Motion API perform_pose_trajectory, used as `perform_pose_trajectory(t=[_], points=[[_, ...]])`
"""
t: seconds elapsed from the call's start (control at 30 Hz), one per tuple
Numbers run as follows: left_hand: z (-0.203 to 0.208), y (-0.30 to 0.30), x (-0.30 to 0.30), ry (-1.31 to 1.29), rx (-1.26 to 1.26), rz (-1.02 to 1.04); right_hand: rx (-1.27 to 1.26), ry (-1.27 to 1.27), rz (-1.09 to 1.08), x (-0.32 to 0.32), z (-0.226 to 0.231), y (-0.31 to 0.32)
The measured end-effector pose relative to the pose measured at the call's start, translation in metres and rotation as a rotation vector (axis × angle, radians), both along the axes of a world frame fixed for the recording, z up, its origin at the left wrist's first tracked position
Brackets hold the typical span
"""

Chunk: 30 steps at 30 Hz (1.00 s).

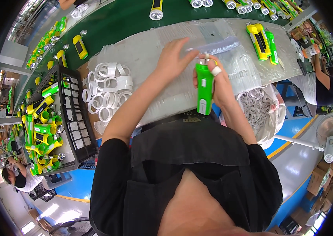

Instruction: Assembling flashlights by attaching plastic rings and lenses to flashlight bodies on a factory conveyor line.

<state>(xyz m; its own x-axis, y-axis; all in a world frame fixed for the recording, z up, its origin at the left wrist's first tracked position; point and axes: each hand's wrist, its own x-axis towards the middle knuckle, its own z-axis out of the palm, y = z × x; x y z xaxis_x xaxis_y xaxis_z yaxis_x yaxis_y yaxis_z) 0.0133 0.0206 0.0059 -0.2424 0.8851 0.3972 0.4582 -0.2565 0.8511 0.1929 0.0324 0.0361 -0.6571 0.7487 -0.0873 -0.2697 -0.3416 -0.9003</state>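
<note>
My right hand (219, 78) is wrapped round a green flashlight (203, 92), its head end pointing away from me and its body hanging toward my apron. A white wrap sits on one of its fingers. Just left of the flashlight's head, my left hand (173, 57) has its fingers apart, the thumb reaching toward that head; nothing shows in its grasp. Beyond both hands lies a row of thin clear discs (219, 46) on the plastic-covered worktop (150, 51). White rings (109, 84) are heaped to the left of my left forearm.
A black crate (72, 114) full of green and yellow flashlight bodies stands at the left. Three flashlights (261, 41) lie at the far right of the worktop. A bag of white rings (255, 110) hangs below on the right. Beyond runs a green belt (123, 25) carrying flashlights.
</note>
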Motion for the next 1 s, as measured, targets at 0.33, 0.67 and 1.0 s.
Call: perform_pose_trajectory(t=[0.33,0.67,1.0], points=[[-0.024,0.015,-0.015,0.36,-0.024,0.025,0.069,-0.031,0.0,0.018,-0.003,0.005],[0.014,-0.021,-0.019,0.169,0.048,0.065,0.034,-0.027,0.111,-0.01,0.004,0.004],[0.035,-0.058,0.0,0.294,0.196,-0.218,0.097,0.021,0.219,-0.011,0.01,-0.003]])
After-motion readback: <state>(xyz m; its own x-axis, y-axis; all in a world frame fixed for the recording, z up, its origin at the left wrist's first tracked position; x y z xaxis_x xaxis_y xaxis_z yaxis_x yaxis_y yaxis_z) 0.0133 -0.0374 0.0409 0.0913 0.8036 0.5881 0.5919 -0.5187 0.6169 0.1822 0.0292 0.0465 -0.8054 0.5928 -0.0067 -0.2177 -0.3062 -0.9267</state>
